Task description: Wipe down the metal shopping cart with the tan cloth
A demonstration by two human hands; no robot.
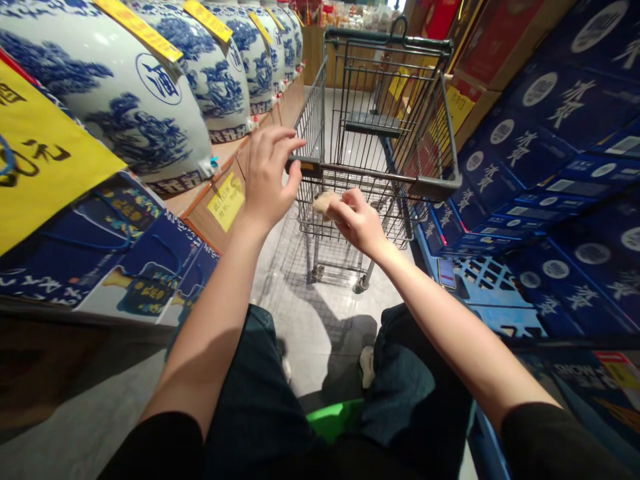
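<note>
A metal shopping cart (373, 177) stands in front of me, its near basket rim level with my hands. My right hand (361, 223) is closed on a bunched beige cloth (325, 203), held just below that dark rim, over the wire front. Whether the cloth touches the wires I cannot tell. My left hand (273, 173) is raised at the rim's left corner with its fingers apart, curved and holding nothing. Its fingertips come close to the corner piece; contact is unclear.
Large blue-and-white porcelain jars (145, 100) line a wooden shelf (200, 213) on the left. Blue boxes (520, 150) are stacked on the right. A phone (447, 273) lies on a blue plastic pallet (493, 280). Something green (335, 420) is beneath me.
</note>
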